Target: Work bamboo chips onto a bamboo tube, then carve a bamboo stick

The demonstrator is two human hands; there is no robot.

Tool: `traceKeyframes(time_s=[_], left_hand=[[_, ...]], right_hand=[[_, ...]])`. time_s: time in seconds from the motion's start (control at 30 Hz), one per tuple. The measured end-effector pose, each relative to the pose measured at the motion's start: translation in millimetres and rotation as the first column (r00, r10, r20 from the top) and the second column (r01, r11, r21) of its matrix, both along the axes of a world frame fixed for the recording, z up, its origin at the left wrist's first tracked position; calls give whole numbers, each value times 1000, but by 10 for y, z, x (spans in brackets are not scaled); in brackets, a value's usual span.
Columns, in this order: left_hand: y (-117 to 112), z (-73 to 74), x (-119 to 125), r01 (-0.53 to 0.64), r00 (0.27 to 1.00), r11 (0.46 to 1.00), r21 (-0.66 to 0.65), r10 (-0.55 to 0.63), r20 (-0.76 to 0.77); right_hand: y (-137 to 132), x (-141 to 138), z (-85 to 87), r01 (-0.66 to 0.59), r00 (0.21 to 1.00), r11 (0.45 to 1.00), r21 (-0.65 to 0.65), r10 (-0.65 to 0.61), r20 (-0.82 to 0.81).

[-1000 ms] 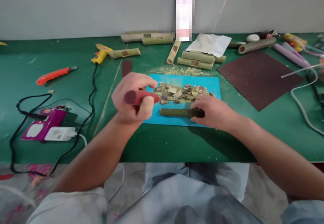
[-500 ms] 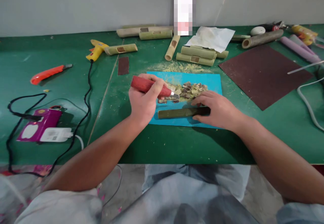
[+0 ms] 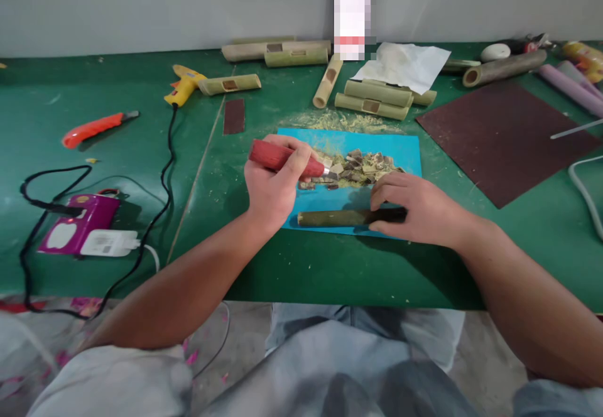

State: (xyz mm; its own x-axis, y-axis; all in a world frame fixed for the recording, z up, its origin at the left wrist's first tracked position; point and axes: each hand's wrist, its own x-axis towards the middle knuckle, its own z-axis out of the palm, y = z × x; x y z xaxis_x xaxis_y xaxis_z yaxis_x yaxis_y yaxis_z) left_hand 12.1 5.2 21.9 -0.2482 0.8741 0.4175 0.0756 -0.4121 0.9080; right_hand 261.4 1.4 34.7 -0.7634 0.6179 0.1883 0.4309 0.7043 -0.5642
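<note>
My left hand (image 3: 273, 184) is closed round a red-handled carving knife (image 3: 282, 157), whose short blade points right over a heap of bamboo chips (image 3: 360, 167). Lying flat across the near part of a blue mat (image 3: 405, 147) is a dark green bamboo tube (image 3: 332, 218). My right hand (image 3: 419, 206) grips its right end and presses it to the mat. The knife blade hangs a little above and behind the tube, apart from it.
On the green table (image 3: 117, 122) lie an orange utility knife (image 3: 94, 128), a yellow glue gun (image 3: 183, 84) with a black cord, a purple device (image 3: 80, 228), several cut bamboo tubes (image 3: 372, 97), white paper (image 3: 405, 65) and a brown sandpaper sheet (image 3: 504, 134).
My left hand turned the knife from end-on to blade pointing right and lowered it toward the chips. My right hand stayed on the tube.
</note>
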Motion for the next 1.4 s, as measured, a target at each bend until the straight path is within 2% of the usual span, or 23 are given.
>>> traceKeyframes(time_s=[0.13, 0.2, 0.3, 0.5, 0.77, 0.9, 1.13, 1.27, 1.4], left_hand=[[-5, 2, 5, -19, 999, 999, 31, 20, -33], [-12, 4, 4, -51, 997, 998, 23, 52, -62], [-19, -8, -1, -57, 994, 998, 27, 59, -90], [-11, -38, 0, -20, 997, 998, 63, 25, -74], [-21, -55, 2, 43, 998, 998, 36, -42, -48], [-34, -46, 8, 27, 998, 1000, 4, -26, -49], [-90, -11, 22, 28, 988, 999, 22, -24, -152], [-172, 28, 29, 115, 982, 993, -18, -117, -150], [-263, 84, 30, 223, 942, 972, -74, -234, -242]], right_hand=[[19, 35, 59, 3, 1000, 996, -91, -3, -2], [40, 75, 96, 62, 998, 981, -182, -65, -9], [93, 171, 138, 195, 979, 931, -307, -202, 10], [239, 382, 158, 357, 934, 884, -302, -333, 129], [295, 496, 183, 290, 946, 840, -459, -179, 271], [297, 521, 176, 236, 957, 854, -463, -122, 264], [292, 495, 226, 126, 963, 883, -453, 1, 270], [282, 490, 239, 133, 958, 873, -469, 8, 287], [268, 504, 231, 149, 947, 863, -483, 16, 320]])
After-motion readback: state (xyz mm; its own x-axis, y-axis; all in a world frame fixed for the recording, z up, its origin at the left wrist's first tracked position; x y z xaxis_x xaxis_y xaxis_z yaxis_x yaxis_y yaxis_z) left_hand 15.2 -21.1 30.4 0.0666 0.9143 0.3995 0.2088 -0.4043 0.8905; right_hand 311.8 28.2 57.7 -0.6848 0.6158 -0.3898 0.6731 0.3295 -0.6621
